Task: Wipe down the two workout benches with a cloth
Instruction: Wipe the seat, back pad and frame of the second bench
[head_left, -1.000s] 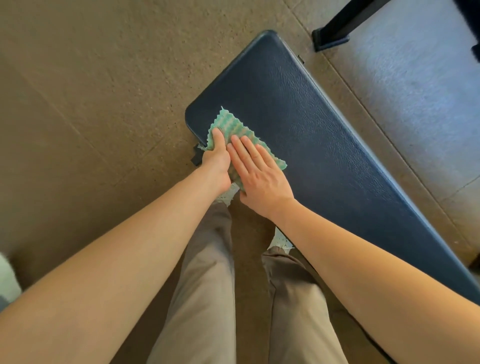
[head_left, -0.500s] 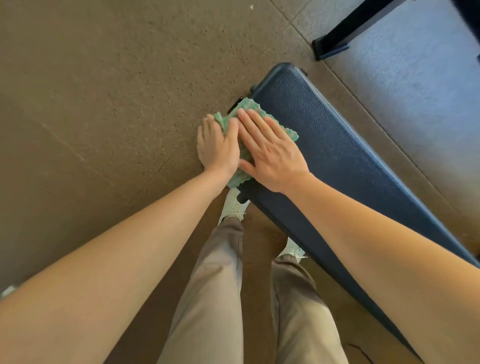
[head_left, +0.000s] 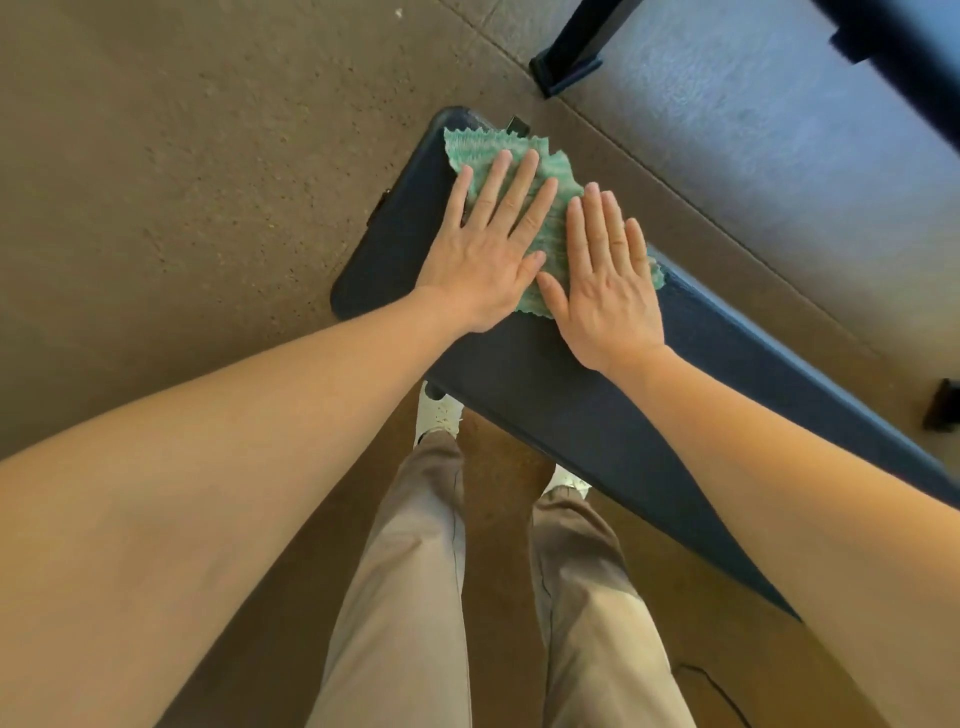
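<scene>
My left hand (head_left: 485, 249) and right hand (head_left: 605, 283) lie flat side by side, fingers straight, both pressing on the green cloth (head_left: 550, 218). The cloth lies spread under my fingers at the rounded end of the dark blue bench (head_left: 571, 410), whose pad runs back past my right wrist. Below my forearms I see tan trousers (head_left: 410, 597) and the brown floor (head_left: 208, 156).

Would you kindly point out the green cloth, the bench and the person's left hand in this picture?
green cloth (head_left: 483, 143): head view, bare corner beyond the left fingertips.
bench (head_left: 519, 374): head view, bare padded top near the wrists.
left hand (head_left: 483, 265): head view, back of the hand.
</scene>
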